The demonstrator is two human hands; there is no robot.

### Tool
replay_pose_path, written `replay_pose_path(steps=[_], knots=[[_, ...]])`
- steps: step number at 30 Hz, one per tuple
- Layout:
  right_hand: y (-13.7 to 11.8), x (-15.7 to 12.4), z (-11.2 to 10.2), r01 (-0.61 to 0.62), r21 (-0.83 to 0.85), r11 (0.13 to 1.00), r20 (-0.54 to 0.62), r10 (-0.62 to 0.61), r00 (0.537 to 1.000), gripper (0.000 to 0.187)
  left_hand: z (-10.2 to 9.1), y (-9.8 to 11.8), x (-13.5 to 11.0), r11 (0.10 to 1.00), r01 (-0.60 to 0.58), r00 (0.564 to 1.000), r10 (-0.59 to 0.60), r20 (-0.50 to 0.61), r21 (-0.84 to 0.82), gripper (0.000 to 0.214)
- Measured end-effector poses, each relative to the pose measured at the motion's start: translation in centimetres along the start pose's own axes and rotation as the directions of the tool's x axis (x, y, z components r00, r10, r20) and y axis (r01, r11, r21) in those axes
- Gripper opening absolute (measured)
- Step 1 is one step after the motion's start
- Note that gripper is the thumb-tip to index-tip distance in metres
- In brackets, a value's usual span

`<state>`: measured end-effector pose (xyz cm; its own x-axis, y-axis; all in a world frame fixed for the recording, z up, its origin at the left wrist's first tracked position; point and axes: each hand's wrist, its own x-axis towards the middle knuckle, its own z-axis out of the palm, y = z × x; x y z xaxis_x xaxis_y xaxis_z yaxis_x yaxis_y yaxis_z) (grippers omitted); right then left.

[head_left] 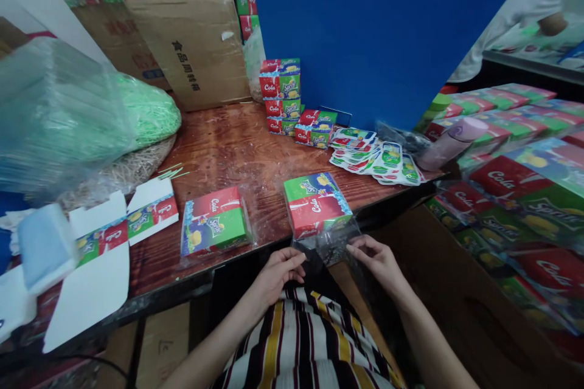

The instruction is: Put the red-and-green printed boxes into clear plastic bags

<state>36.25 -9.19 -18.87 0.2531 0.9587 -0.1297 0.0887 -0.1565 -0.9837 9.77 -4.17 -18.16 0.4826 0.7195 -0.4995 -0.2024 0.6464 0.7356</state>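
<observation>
My left hand (280, 273) and my right hand (376, 261) hover at the table's front edge, their fingertips pinching the mouth of a clear plastic bag (327, 242). A red-and-green Cola and Sprite box (316, 205) sits in that bag, tilted on the wood just beyond my fingers. To the left lies another wrapped box (214, 222). Further left rests a flat, unfolded carton blank (107, 243), which neither hand touches.
Stacked Cola boxes (280, 97) stand against a blue wall (378, 30) on the wooden table (237, 152). Printed card sheets (374, 155) lie beside them. Bagged green shredded filler (150, 112) sits at left, and packed boxes (515, 194) fill the right. A co-worker's sleeve (515, 21) shows top right.
</observation>
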Motion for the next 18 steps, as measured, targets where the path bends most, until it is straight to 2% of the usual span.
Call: replay_pose_path(steps=[3,6,10,12,15,16,18], knots=[[1.4,0.6,0.2,-0.047,0.219,0.974,0.021,0.044,0.999,0.033,-0.2,-0.1,0.5,0.998,-0.061,0.997,0.061,-0.036,0.02,0.037],[2.6,1.7,0.8,-0.104,0.431,0.896,0.052,0.09,0.995,0.028,-0.1,-0.3,0.9,0.993,-0.113,0.992,0.115,-0.054,0.028,0.032],[2.5,2.9,2.1,-0.13,0.657,0.742,0.105,0.081,0.991,0.024,0.5,0.0,0.3,0.963,-0.248,0.968,0.244,0.051,0.101,0.023],[1.3,2.9,2.4,-0.089,0.686,0.723,0.102,0.026,0.994,0.02,1.0,0.8,-0.6,0.936,-0.309,0.951,0.304,0.057,0.167,0.023],[-1.8,2.8,2.2,-0.006,0.647,0.763,0.044,-0.03,0.999,0.016,1.9,3.0,-2.0,0.891,-0.356,0.927,0.376,-0.016,0.283,0.028],[-3.1,2.8,2.2,0.007,0.625,0.781,0.033,-0.036,0.999,0.015,2.2,4.0,-2.3,0.884,-0.378,0.915,0.401,-0.032,0.274,0.028],[-5.5,3.3,2.2,0.012,0.589,0.808,0.045,-0.047,0.998,0.013,2.8,5.9,-2.3,0.89,-0.43,0.895,0.442,-0.062,0.152,0.027]])
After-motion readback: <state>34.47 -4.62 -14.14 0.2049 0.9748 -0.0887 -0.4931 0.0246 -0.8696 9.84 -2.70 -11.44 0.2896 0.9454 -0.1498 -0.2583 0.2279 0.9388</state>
